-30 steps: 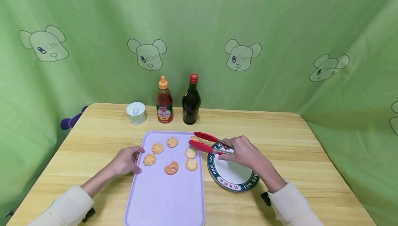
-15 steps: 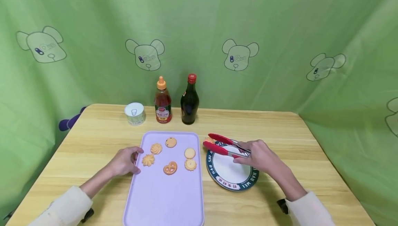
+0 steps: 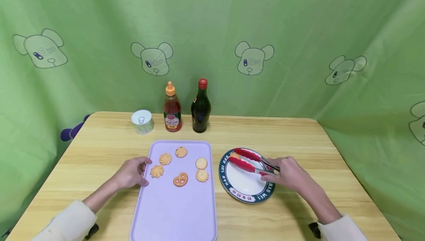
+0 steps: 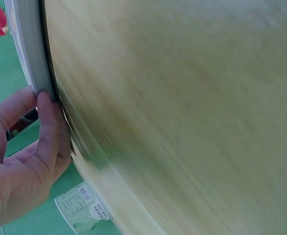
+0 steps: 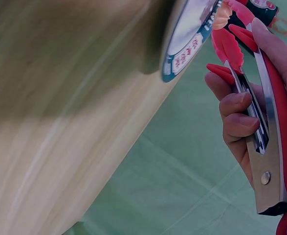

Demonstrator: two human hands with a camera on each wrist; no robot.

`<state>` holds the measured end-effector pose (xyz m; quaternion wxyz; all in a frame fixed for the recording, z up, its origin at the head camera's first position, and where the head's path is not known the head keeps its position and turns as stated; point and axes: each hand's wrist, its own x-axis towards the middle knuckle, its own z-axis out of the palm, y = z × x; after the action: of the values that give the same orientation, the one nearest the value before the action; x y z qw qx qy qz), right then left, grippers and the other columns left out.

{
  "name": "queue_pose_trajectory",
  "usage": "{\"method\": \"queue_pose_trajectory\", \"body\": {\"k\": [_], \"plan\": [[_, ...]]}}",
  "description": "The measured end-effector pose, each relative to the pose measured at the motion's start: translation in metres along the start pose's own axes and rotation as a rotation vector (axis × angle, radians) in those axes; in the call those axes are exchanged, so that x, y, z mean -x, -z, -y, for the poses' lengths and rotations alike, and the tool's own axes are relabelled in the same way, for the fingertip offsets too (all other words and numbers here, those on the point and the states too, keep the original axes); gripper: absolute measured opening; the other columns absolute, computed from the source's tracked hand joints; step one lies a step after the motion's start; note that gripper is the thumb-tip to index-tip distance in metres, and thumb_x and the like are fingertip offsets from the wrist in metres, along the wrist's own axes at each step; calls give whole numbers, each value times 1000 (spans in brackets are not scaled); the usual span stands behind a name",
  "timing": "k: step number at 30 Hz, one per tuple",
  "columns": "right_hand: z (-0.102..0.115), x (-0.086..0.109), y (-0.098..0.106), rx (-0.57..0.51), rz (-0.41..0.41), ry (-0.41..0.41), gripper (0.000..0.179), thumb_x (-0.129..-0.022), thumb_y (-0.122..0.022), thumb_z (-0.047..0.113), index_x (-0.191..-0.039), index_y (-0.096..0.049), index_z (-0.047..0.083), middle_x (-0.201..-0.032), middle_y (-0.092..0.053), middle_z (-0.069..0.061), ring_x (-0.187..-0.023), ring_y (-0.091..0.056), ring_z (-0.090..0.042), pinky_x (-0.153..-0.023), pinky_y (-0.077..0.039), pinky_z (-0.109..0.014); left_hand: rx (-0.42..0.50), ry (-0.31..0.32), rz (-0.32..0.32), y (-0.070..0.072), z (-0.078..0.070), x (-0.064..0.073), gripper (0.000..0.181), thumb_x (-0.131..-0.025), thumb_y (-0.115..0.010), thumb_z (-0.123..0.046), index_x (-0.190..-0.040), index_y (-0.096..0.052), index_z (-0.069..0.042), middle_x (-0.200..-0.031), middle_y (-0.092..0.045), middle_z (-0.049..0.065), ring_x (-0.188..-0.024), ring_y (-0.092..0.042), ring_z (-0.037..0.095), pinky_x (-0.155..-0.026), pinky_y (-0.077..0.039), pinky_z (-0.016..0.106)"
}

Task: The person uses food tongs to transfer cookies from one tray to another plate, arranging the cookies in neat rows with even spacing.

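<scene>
My left hand (image 3: 130, 173) holds the left edge of a lilac tray (image 3: 174, 211), and the left wrist view shows thumb and fingers pinching its rim. Several cookies lie on the tray's far half, among them a pretzel-shaped cookie (image 3: 180, 179) and a chocolate-chip cookie (image 3: 180, 152). My right hand (image 3: 292, 174) grips red-tipped tongs (image 3: 241, 164), with fingers curled round the handles in the right wrist view. Between the tong tips is a ridged cookie (image 5: 222, 15), partly hidden, over the far left rim of a white plate (image 3: 244, 182) with a dark green border.
Behind the tray stand a tin can (image 3: 142, 122), a red sauce bottle (image 3: 172, 110) with an orange cap, and a dark bottle (image 3: 200, 108) with a red cap. A green curtain (image 3: 212, 23) hangs behind the wooden table (image 3: 299, 134).
My right hand has carried the tongs and the ridged cookie from the tray's far right corner rightward to over the plate. My left hand stays at the tray's edge.
</scene>
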<state>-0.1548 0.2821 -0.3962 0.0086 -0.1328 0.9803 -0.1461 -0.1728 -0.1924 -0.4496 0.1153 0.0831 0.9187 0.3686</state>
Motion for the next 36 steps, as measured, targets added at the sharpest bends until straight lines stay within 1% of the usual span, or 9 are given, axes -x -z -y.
{"method": "queue_pose_trajectory", "body": {"k": [3, 7, 15, 18, 21, 25, 27, 30, 36], "plan": [[-5, 4, -1, 7, -3, -1, 65, -69, -81, 37, -116, -64, -4, -110, -64, -30, -54, -38, -10, -43, -29, -20, 1, 2, 0, 0, 0, 0, 69, -54, -83, 1, -119, -58, 3, -87, -57, 8, -70, -51, 16, -59, -47, 25], [-8, 8, -2, 8, -1, 0, 65, -69, -81, 37, -115, -64, -6, -110, -64, -30, -66, -51, -14, -49, -35, -19, 1, 1, -1, 0, 0, 0, 69, -54, -82, 1, -119, -58, 3, -87, -57, 8, -69, -52, 16, -59, -48, 25], [-10, 10, -4, 16, 9, 5, 66, -69, -81, 39, -114, -65, -6, -111, -64, -29, -76, -58, -17, -58, -41, -23, 0, 8, 1, 1, 0, 1, 69, -54, -82, 2, -119, -58, 4, -87, -57, 9, -71, -53, 16, -59, -48, 26], [-11, 11, -5, 14, 10, -10, 68, -68, -81, 41, -115, -64, -6, -112, -64, -28, -86, -63, -21, -61, -44, -26, -2, 10, 1, 0, -1, 2, 70, -55, -82, 2, -120, -58, 3, -88, -58, 9, -71, -52, 16, -59, -48, 26], [-11, 12, -5, 12, 4, -14, 69, -68, -81, 41, -115, -64, -6, -110, -65, -28, -95, -66, -29, -66, -52, -33, -3, 12, 4, 0, -1, 1, 70, -55, -82, 1, -120, -57, 3, -88, -58, 9, -71, -52, 16, -59, -48, 26], [-9, 8, -2, 17, -16, 3, 68, -68, -81, 40, -116, -64, -5, -108, -67, -27, -98, -67, -34, -77, -56, -44, -1, 16, 7, -1, -1, 1, 70, -55, -83, 1, -120, -57, 3, -88, -57, 9, -71, -52, 17, -60, -48, 26], [-6, 5, -1, 26, -27, 15, 67, -68, -81, 41, -116, -65, -4, -108, -67, -26, -94, -67, -31, -76, -57, -43, -1, 16, 6, -1, -1, 1, 69, -55, -83, 2, -120, -58, 3, -88, -57, 9, -71, -53, 17, -60, -48, 26], [0, -1, 1, 31, -33, 34, 67, -68, -81, 41, -116, -65, -4, -109, -66, -27, -86, -65, -23, -71, -55, -36, 1, 18, 6, -1, 0, 1, 69, -55, -83, 2, -120, -58, 3, -88, -57, 9, -71, -52, 17, -59, -49, 26], [17, -16, -3, 24, 0, 31, 73, -67, -82, 43, -120, -63, -3, -115, -64, -26, -87, -63, -22, -62, -49, -25, 14, 28, 6, -1, -1, 1, 69, -56, -82, 2, -120, -57, 3, -89, -57, 9, -71, -52, 17, -58, -48, 25]]}}
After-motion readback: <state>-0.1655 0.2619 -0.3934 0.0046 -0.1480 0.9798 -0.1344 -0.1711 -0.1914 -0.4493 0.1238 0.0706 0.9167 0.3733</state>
